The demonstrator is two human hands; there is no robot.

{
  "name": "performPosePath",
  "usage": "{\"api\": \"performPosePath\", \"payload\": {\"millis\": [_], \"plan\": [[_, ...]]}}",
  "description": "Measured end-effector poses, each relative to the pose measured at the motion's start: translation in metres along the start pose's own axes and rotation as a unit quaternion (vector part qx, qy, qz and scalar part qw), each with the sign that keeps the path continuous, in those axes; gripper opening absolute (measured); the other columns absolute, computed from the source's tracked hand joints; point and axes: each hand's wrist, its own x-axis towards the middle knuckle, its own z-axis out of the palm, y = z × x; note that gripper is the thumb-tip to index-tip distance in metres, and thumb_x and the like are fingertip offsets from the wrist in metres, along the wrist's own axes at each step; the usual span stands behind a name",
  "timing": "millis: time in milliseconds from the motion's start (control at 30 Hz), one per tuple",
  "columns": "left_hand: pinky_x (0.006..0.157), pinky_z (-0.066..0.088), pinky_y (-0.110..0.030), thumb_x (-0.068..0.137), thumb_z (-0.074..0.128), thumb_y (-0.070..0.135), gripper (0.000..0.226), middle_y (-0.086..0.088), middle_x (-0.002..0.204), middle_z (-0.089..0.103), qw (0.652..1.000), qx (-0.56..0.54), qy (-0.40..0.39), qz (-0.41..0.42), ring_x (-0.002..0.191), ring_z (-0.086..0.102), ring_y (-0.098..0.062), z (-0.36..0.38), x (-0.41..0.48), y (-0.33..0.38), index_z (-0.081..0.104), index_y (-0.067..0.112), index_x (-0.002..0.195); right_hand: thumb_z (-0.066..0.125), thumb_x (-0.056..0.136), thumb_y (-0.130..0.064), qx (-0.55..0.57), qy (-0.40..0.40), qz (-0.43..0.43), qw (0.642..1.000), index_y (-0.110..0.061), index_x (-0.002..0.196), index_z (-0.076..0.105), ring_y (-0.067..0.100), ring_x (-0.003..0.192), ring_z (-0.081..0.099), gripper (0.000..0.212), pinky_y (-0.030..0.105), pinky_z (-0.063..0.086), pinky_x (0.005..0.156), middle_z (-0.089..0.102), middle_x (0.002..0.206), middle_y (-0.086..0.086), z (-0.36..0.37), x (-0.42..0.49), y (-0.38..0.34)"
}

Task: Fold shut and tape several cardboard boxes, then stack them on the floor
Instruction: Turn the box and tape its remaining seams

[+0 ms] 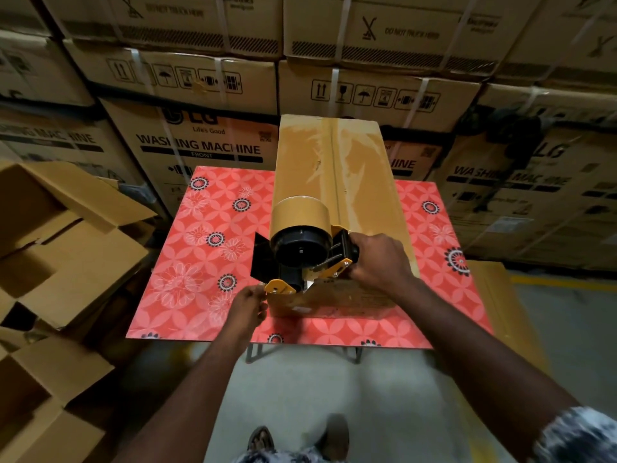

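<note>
A long closed cardboard box [360, 168] lies on a small table with a red flowered top [200, 255]. Brown tape runs along the box's top seam. A yellow and black tape dispenser [305, 248] with a brown tape roll sits at the box's near end. My right hand [380, 259] grips the dispenser's handle. My left hand [248, 307] is at the near left corner of the box, fingers curled against the box's front face just below the dispenser's nose.
Several open, untaped cardboard boxes [60, 248] are piled at the left. Another cardboard box [500, 305] stands right of the table. Tall stacks of washing machine cartons [207, 142] form a wall behind. Grey floor [300, 389] and my feet lie below the table.
</note>
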Motion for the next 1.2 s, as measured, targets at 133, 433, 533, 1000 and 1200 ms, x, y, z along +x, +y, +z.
{"api": "performPosePath", "payload": {"millis": [133,433,533,1000,1200], "plan": [[0.061,0.035,-0.027,0.1,0.048,0.007,0.018,-0.002,0.079,0.055,1.0,-0.015,0.015,0.016,0.066,0.046,-0.014,-0.004,0.002,0.004,0.058,0.018,0.089,0.067,0.079,-0.055,-0.003,-0.006,0.004,1.0,-0.026,0.092,0.065,0.023,0.063,0.064,0.032,0.034,0.054,0.059,0.065,0.068,-0.005,0.001,0.0,0.001],[0.066,0.041,-0.032,0.098,0.054,0.007,0.02,-0.005,0.076,0.06,0.984,0.163,0.035,0.065,0.075,0.055,-0.024,-0.007,0.012,0.009,0.057,0.017,0.08,0.064,0.082,-0.055,0.018,-0.012,-0.01,1.0,-0.025,0.091,0.067,0.022,0.064,0.064,0.031,0.033,0.054,0.06,0.066,0.069,-0.006,0.0,0.0,0.003],[0.073,0.049,-0.037,0.102,0.052,0.015,0.012,-0.008,0.088,0.065,0.988,0.079,0.044,0.124,0.079,0.059,-0.025,-0.007,0.001,0.029,0.063,0.013,0.097,0.06,0.081,-0.058,0.036,-0.036,-0.008,0.999,-0.024,0.087,0.067,0.023,0.067,0.065,0.035,0.036,0.055,0.062,0.069,0.072,-0.005,-0.003,0.002,0.005],[0.071,0.05,-0.03,0.093,0.061,-0.001,0.032,-0.001,0.108,0.068,0.981,0.085,0.01,0.175,0.095,0.065,-0.018,0.002,-0.007,0.041,0.061,0.022,0.114,0.06,0.084,-0.054,0.035,-0.09,-0.017,0.995,-0.022,0.081,0.063,0.026,0.068,0.064,0.032,0.032,0.045,0.058,0.066,0.071,-0.002,-0.016,0.0,0.002],[0.073,0.057,-0.032,0.097,0.066,0.013,0.019,-0.004,0.111,0.067,0.977,0.069,-0.019,0.203,0.1,0.067,-0.025,-0.005,0.004,0.039,0.063,0.019,0.114,0.066,0.085,-0.055,0.009,-0.075,-0.06,0.995,-0.023,0.093,0.069,0.028,0.075,0.069,0.033,0.029,0.04,0.057,0.072,0.083,0.002,-0.039,-0.014,0.031]]}}
